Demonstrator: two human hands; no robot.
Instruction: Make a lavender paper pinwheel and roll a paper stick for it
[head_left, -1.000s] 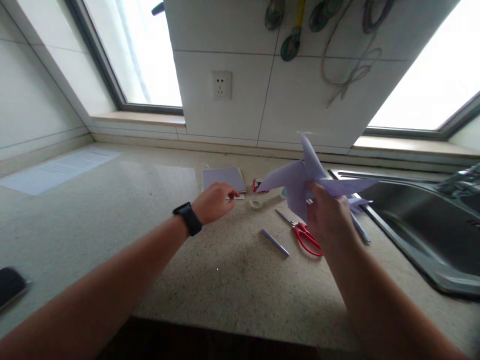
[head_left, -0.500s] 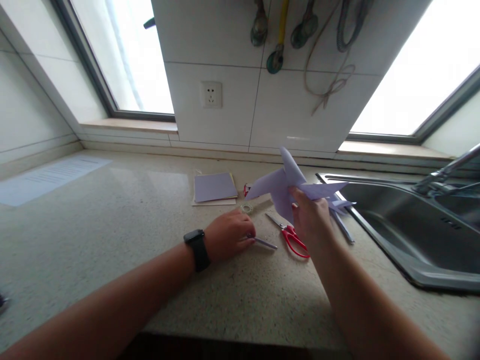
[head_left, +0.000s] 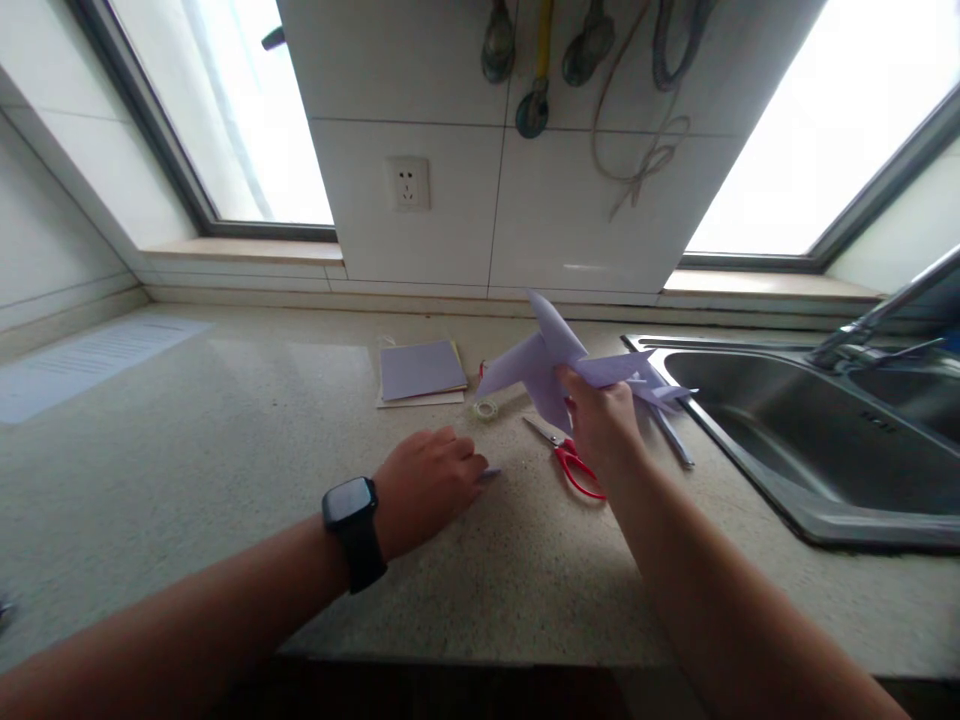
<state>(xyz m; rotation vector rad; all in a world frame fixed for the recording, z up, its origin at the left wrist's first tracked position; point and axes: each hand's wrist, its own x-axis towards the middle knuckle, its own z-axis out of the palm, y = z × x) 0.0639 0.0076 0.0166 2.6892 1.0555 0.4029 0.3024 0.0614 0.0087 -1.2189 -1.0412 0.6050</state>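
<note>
My right hand [head_left: 604, 422] grips a pale lilac paper pinwheel [head_left: 534, 358], its curled blades spread above the counter. My left hand [head_left: 433, 488], a black watch on its wrist, is closed around a thin pale stick [head_left: 490, 472]; only a short tip shows past the fingers. Red-handled scissors [head_left: 574, 468] lie between the hands, partly behind my right hand. Beyond my left hand rests a roll of clear tape [head_left: 486, 409], with a small red item partly hidden by the pinwheel. Another pale rolled stick [head_left: 673, 438] with folded lilac paper lies right of my right hand.
A stack of lilac paper sheets [head_left: 421, 370] sits toward the back of the speckled counter [head_left: 285, 420]. A steel sink [head_left: 787, 500] with a faucet [head_left: 862, 335] is at the right. A printed sheet [head_left: 90, 360] lies at the far left.
My left hand has shifted left and slightly nearer, and much less of the stick sticks out of it. The right hand keeps its hold on the pinwheel. The camera view has shifted a little.
</note>
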